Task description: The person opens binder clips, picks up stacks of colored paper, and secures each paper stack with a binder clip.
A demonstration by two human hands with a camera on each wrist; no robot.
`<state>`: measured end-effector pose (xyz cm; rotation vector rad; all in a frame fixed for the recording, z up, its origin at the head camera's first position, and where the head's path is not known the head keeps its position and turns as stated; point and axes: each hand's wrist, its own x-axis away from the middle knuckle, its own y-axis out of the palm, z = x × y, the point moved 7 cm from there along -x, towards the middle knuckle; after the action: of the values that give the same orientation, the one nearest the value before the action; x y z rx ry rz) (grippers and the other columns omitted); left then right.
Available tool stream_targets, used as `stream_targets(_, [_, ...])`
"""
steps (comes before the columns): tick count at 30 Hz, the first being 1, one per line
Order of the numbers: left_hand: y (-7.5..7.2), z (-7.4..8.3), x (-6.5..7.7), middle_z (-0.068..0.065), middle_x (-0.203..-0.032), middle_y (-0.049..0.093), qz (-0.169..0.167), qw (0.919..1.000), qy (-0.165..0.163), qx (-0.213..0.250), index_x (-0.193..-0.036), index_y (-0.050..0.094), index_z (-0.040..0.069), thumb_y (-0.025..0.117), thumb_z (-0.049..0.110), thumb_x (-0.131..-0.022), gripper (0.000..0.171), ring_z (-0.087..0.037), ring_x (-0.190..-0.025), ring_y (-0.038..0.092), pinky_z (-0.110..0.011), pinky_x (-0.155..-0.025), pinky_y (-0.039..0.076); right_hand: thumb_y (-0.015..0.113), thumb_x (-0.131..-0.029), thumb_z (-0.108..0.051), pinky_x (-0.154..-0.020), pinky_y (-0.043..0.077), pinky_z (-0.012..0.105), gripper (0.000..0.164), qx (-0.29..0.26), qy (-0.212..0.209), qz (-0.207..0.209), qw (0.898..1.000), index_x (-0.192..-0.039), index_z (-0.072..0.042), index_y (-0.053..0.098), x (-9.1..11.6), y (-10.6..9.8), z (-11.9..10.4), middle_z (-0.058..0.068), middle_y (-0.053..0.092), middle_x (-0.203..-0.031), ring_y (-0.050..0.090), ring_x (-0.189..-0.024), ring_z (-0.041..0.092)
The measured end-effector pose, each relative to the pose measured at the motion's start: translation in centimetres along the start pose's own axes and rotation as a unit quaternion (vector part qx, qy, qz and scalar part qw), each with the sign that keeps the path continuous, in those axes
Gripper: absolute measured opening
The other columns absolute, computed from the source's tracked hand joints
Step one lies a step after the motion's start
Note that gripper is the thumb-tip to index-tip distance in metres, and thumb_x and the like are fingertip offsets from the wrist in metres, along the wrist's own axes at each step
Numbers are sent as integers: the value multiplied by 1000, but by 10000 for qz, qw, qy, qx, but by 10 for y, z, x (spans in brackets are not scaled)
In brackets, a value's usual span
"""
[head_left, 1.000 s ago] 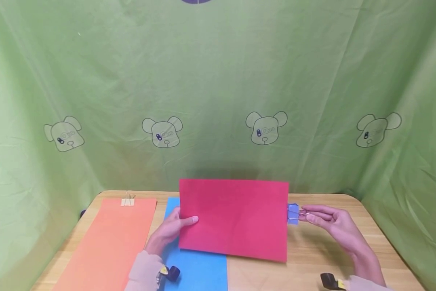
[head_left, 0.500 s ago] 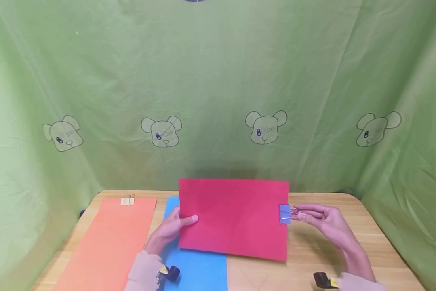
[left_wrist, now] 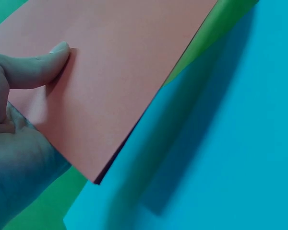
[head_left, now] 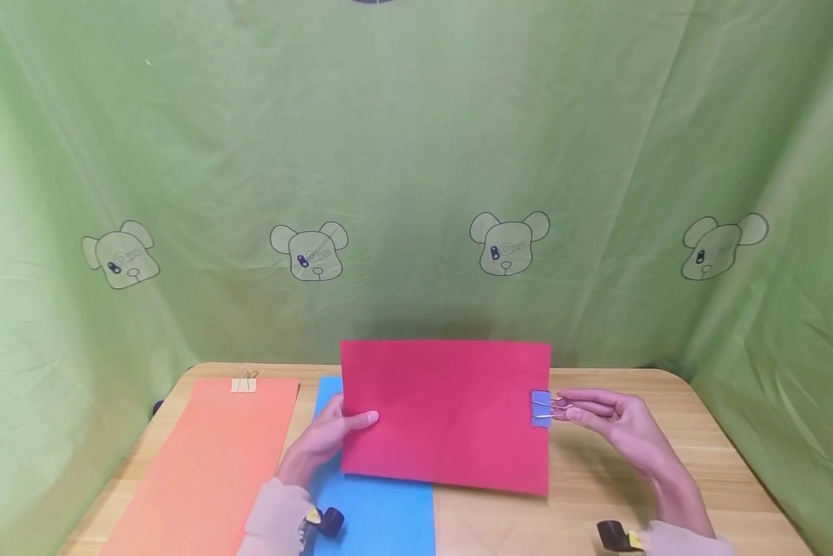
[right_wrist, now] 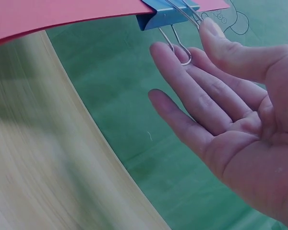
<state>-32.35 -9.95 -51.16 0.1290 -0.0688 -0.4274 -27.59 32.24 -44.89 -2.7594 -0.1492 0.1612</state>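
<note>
A red sheaf of paper [head_left: 451, 409] is held up off the table, its long side running left to right. My left hand [head_left: 327, 436] grips its left end, thumb [left_wrist: 38, 69] flat on the front and the other fingers behind. On the right edge sits a blue binder clip [head_left: 541, 409], its body over the paper. My right hand [head_left: 617, 421] pinches the clip's wire handles between thumb and fingers. In the right wrist view the clip [right_wrist: 165, 19] straddles the paper edge, with the thumb at one handle and fingertips at the other.
Blue paper [head_left: 388, 521] lies on the wooden table [head_left: 506, 529] under the red sheaf. To its left lies orange paper [head_left: 201, 463] with a white binder clip [head_left: 243, 385] on its far edge. A green curtain [head_left: 416, 154] hangs behind the table.
My right hand has moved left, bringing the blue binder clip from just beside the red paper's right edge onto it. My left hand and the red paper have stayed nearly still.
</note>
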Motion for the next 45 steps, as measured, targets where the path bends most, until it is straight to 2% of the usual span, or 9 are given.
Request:
stream_targets(7, [-2,0,0,-7,-104,74,77,9999,-8,95,-120,62,6,69,3,-95,27,-23,-95,73,-38,-90,55,71,-98,-16,-93,45,10,45,-325,-172,-141,9992,-134,9,60,-2,5,0,11,74,-117,72,-105,14])
stream_targets(16, [-2,1,0,-7,-107,73,-24,10000,53,55,-123,61,6,68,5,-96,27,-24,-98,72,-39,-91,55,72,-98,-20,-92,44,11,46,-53,-104,-67,9999,-134,5,61,-2,5,0,10,74,-119,70,-106,9])
stream_targets(23, [0,2,1,-7,-109,73,-28,10000,14,52,-124,61,7,68,6,-97,28,-24,-100,72,-40,-93,54,69,-99,-14,-93,44,10,42,-242,-378,-160,9989,-134,9,59,-2,6,-3,13,74,-117,72,-106,12])
stream_targets(31, [1,2,2,-6,-109,72,-49,10000,-28,41,-125,60,7,68,7,-97,29,-24,-100,72,-39,-92,54,69,-99,-14,-92,46,11,44,-240,-333,-174,9990,-135,9,59,-1,5,-4,11,73,-121,71,-107,10])
stream_targets(35, [0,1,2,-6,-108,73,-16,10000,-47,84,-123,60,7,69,6,-96,29,-23,-99,72,-38,-91,54,69,-99,-15,-93,48,13,45,-264,-307,-233,9989,-136,9,59,-1,6,-3,11,73,-121,71,-108,13])
stream_targets(45, [2,0,1,-6,-109,72,-114,9999,-37,118,-122,61,9,67,5,-97,26,-24,-100,72,-39,-91,55,67,-101,-13,-94,48,14,46,-310,-433,-319,9981,-139,9,55,-1,5,-4,10,72,-123,71,-108,11])
